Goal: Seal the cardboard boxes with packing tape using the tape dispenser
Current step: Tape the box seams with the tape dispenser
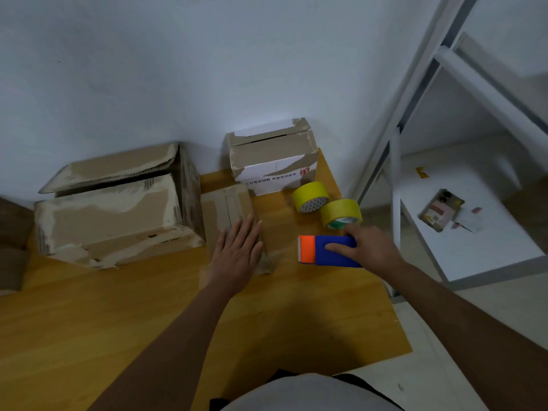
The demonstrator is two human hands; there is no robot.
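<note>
A small flat cardboard box [226, 209] lies in the middle of the wooden table [148, 315]. My left hand [237, 250] rests flat on its near end, fingers straight. To its right lies the blue tape dispenser [329, 251] with an orange head pointing left. My right hand [370, 247] grips its blue body, thumb on top. A large worn box [115, 209] with a raised flap sits at the left. A white and brown box [272, 157] stands at the back by the wall.
Two yellow tape rolls [310, 197] [341, 214] stand just behind the dispenser, near the table's right edge. A white metal shelf [462, 226] with small items stands to the right. A further cardboard piece [12, 247] sits at the far left.
</note>
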